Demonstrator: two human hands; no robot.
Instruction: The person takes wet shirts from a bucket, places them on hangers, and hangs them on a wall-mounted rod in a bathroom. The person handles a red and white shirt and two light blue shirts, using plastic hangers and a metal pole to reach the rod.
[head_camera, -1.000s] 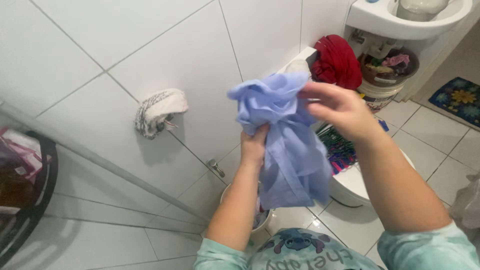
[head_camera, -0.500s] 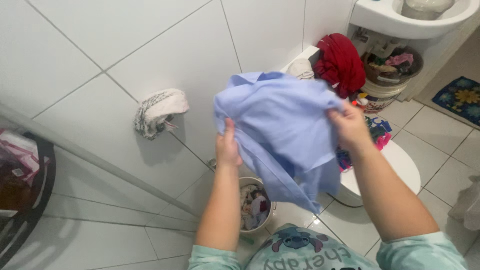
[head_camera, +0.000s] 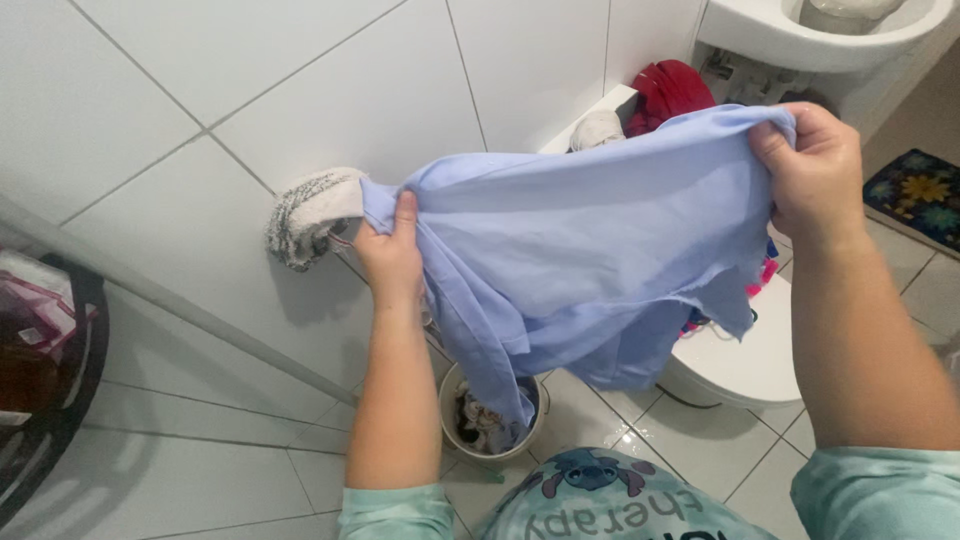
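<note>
Hands (head_camera: 392, 255) gripping spread blue shirt (head_camera: 590, 230)

Bright, even light is flooding the frame, glaring off the glossy white wall tiles (head_camera: 300, 70) at upper left. A soft shadow is falling below the knitted grey-and-white cloth (head_camera: 310, 210). The dark round rack (head_camera: 50, 380) at left is blurring and bending.

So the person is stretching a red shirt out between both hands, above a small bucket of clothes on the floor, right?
Not quite: the head view shows the shirt is light blue, not red. The rest holds: the left hand and right hand stretch it out between them, above the small bucket of clothes on the floor.
</note>
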